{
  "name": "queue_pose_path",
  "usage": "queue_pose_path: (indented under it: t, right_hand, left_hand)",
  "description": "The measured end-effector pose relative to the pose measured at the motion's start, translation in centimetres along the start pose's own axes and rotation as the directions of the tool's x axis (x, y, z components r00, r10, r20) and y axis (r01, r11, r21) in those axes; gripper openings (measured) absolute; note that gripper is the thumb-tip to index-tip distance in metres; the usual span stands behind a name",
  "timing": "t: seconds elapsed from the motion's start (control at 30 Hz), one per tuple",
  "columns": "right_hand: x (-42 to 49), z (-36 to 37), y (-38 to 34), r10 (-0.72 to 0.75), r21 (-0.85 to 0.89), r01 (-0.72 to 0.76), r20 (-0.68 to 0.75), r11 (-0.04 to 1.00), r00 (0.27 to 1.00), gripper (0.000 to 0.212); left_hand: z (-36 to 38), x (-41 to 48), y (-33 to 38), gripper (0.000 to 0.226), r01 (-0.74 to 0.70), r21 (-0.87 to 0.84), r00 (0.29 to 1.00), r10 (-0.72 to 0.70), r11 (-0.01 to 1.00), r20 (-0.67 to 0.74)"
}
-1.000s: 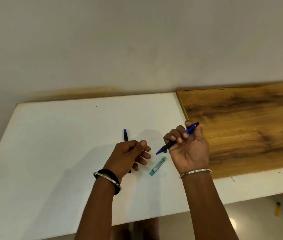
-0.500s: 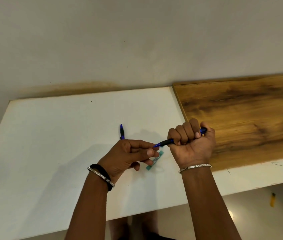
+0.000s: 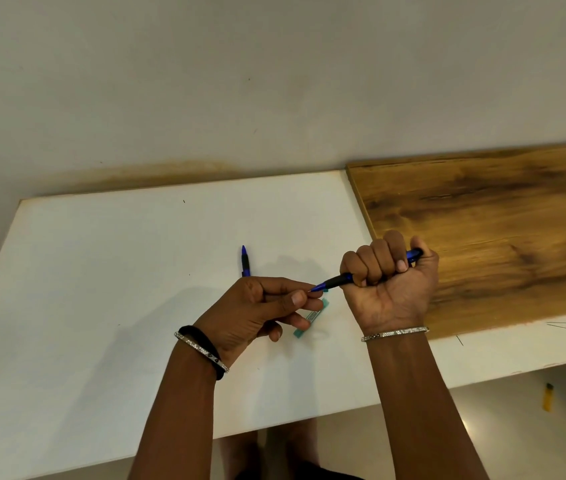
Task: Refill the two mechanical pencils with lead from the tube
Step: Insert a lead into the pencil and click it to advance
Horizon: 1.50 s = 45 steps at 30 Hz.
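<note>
My right hand (image 3: pixel 390 282) grips a blue and black mechanical pencil (image 3: pixel 338 280) in a fist, thumb at its top end, tip pointing left. My left hand (image 3: pixel 261 310) pinches thumb and forefinger right at that tip, on what looks like a thin lead (image 3: pixel 310 290), barely visible. The teal lead tube (image 3: pixel 311 317) lies flat on the white table (image 3: pixel 101 289), partly under my left fingers. The second blue pencil (image 3: pixel 245 259) lies on the table just beyond my left hand, its lower end hidden.
A brown wooden board (image 3: pixel 499 230) covers the table's right part, close to my right hand. A few thin loose leads (image 3: pixel 559 325) lie near the board's front edge. A wall stands behind the table. A yellow object (image 3: pixel 548 398) lies on the floor at lower right.
My right hand turned from a palm-up hold into a fist round the pencil. My left hand moved right until its pinched fingers met the pencil's tip.
</note>
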State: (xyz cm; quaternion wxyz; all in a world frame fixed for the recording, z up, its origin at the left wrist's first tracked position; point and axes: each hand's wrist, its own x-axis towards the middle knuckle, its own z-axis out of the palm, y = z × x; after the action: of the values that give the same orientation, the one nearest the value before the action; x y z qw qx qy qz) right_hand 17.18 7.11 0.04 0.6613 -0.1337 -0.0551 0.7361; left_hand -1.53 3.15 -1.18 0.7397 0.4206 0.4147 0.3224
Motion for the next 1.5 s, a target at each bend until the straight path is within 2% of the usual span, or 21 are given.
queue_pose_path:
  t: [0.47, 1.0, 1.3, 1.5]
  right_hand:
    - [-0.1, 0.42, 0.17, -0.005, -0.023, 0.006, 0.013, 1.0, 1.0, 0.057]
    - [-0.08, 0.55, 0.1, -0.003, -0.046, 0.005, 0.034, 0.999, 0.999, 0.056]
    - [-0.08, 0.65, 0.22, -0.003, -0.164, 0.002, -0.004, 0.986, 1.0, 0.047]
    - [-0.1, 0.76, 0.18, -0.017, -0.167, 0.017, -0.002, 0.986, 1.0, 0.053]
  left_hand:
    - [-0.13, -0.02, -0.18, 0.043, -0.009, -0.001, 1.0, 0.009, 1.0, -0.008]
    - [-0.28, -0.04, -0.28, 0.037, -0.008, 0.001, 1.0, 0.008, 1.0, 0.01]
    - [-0.24, -0.06, -0.2, 0.033, 0.023, 0.059, 0.999, -0.02, 0.998, -0.042]
    - [-0.34, -0.13, -0.03, 0.028, 0.028, 0.052, 0.997, -0.024, 0.998, -0.072]
